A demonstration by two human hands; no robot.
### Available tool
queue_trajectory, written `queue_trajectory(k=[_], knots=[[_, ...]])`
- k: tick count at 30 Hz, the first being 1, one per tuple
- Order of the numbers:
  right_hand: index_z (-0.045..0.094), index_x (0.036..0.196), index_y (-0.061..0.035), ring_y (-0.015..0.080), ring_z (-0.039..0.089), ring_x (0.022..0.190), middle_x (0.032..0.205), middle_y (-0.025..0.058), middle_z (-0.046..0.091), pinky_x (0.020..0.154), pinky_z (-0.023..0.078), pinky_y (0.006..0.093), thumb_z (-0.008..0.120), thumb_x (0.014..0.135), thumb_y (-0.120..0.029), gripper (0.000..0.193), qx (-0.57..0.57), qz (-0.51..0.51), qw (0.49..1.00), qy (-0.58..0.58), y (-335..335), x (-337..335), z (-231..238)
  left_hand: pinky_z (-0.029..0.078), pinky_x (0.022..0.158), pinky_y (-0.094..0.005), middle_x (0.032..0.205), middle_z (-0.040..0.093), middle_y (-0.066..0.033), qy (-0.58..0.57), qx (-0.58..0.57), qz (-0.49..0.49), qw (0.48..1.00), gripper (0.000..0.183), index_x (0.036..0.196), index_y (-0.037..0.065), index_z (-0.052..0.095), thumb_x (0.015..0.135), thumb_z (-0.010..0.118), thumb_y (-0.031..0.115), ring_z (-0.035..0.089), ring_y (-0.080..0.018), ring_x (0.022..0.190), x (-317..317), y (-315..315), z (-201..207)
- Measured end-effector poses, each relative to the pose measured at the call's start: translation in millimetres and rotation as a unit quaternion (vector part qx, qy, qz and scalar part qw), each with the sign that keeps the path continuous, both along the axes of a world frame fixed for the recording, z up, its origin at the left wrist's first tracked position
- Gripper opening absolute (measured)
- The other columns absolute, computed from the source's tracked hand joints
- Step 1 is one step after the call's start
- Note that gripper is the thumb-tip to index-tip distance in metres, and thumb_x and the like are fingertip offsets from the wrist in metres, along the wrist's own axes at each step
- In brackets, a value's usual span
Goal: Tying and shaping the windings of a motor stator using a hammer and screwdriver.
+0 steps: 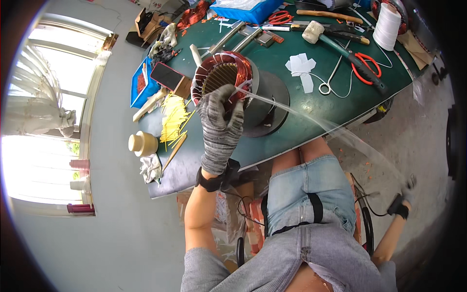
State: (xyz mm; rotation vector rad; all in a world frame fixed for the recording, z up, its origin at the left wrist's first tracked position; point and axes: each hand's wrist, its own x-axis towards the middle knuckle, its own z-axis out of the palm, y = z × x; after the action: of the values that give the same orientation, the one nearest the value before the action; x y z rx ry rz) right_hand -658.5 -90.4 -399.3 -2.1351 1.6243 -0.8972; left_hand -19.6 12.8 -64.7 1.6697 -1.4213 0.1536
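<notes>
- one copper-wound ring stator with white ties (221, 75), landmark, on grey metal stand (261, 92)
- left hand (221, 124), striped grey glove: fingers bent at stator's near rim, hiding part; can't tell if pinching
- right hand (407, 194), blurred: grasping long white thread (321, 121) running from stator, well right
- left of stator: one black phone (166, 77), yellow thin sticks (173, 119), uncounted pile
- right: one white thread spool (387, 29), one green-handled mallet (343, 51) over red-handled scissors (356, 65)
- behind: one blue plastic tray (255, 17)
</notes>
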Motion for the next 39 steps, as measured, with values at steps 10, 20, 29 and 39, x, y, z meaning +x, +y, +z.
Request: queue_trajectory(k=[10,20,29,39], knots=[[0.058,0.101,-0.0028,0.0283,0.055,0.098,0.11,0.0088,0.056,0.085,0.045,0.0351,0.056,0.083,-0.01,0.019,-0.199,0.322,0.925,-0.049,2.2,412.8,278.5,0.045,0.081,-0.0358,0.086,0.06,-0.0076,0.017,0.006,0.029,0.999,0.027,0.098,0.007,0.063,0.072,0.069,0.0,0.056,-0.0274,0.085,-0.6,20.0,2.4],[0.054,0.105,-0.0054,0.0157,0.052,0.065,0.071,0.0055,0.051,0.062,0.046,0.0249,0.061,0.084,-0.018,0.025,0.69,0.441,0.468,-0.333,21.8,454.2,323.5,0.041,0.087,-0.0421,0.094,0.064,-0.0056,-0.232,-0.051,-0.016,0.971,0.03,0.096,0.01,0.062,0.068,0.07,0.005,0.057,-0.0272,0.092,15.3,13.0,-3.4],[0.054,0.107,-0.0117,0.0022,0.028,0.042,0.061,-0.0084,0.037,0.038,0.029,0.0167,0.038,0.099,-0.024,0.022,0.616,0.33,0.042,-0.714,46.2,501.1,291.1,0.043,0.081,-0.0417,0.092,0.062,-0.0075,-0.256,-0.09,-0.069,0.96,0.028,0.097,0.01,0.06,0.07,0.069,0.007,0.057,-0.0277,0.084,24.0,6.3,-9.8],[0.052,0.091,-0.0068,0.0003,0.027,0.047,0.069,-0.0061,0.041,0.039,0.023,0.0136,0.045,0.097,-0.035,0.029,0.583,0.459,0.479,-0.47,-2.1,490.0,323.7,0.043,0.081,-0.0412,0.094,0.06,-0.0097,-0.211,-0.081,-0.109,0.968,0.027,0.099,0.008,0.062,0.073,0.067,0.004,0.057,-0.028,0.085,29.4,5.0,-7.4]])
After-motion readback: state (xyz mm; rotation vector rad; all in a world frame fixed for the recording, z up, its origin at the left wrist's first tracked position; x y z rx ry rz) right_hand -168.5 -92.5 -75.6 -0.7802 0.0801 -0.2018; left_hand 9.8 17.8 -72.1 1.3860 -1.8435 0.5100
